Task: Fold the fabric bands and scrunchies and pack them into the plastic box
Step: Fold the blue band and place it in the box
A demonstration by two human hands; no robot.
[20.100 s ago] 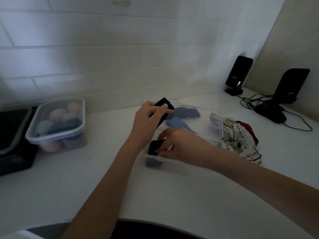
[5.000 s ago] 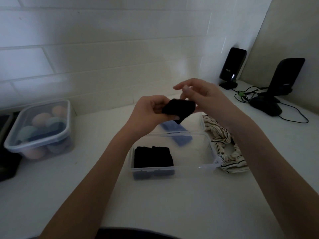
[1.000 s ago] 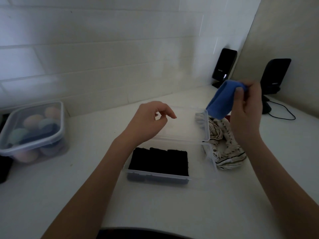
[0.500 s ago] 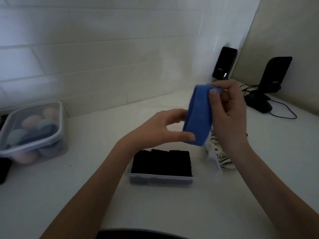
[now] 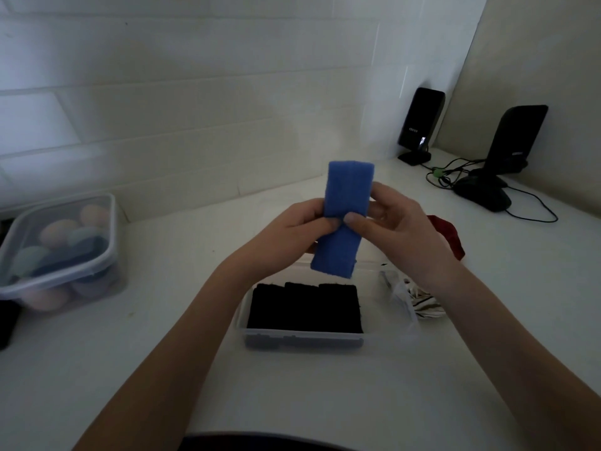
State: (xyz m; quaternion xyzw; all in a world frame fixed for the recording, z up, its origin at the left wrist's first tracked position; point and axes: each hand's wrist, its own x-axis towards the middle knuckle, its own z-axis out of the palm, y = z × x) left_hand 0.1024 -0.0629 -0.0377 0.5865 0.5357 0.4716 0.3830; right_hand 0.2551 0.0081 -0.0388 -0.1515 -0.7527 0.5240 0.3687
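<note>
Both forearms reach in from the bottom edge and meet at the centre of the view, above the far half of the box (image 5: 304, 341). The left hand (image 5: 286, 237) comes from 7 o'clock, its thumb laid across the near face of the blue band (image 5: 344, 219) and its fingers curled behind it. The right hand (image 5: 401, 234) comes from 5 o'clock, thumb tip pressed to the band's middle right beside the left thumb, fingers bent behind the cloth. So both hands pinch the same band at its waist, thumbs touching.

The band is held upright in the air, a flat, soft, fuzzy strip, long and rectangular, with a faint seam or fold line running down its length; its top end stands straight and squared, its lower end tilts slightly toward 7 o'clock.

Below the hands, the box is clear, thin plastic, rectangular with rounded corners. Three black bands (image 5: 305, 307) lie folded side by side in its near half, matte and dense, touching one another.

At 4 o'clock from the box, just beside its right wall, is a crumpled striped scrunchie (image 5: 419, 304), cream with dark lines. Beyond it, at 2 o'clock, a red cloth (image 5: 447, 236) shows behind the right wrist.

All of it rests on a smooth white counter (image 5: 162, 369).
</note>
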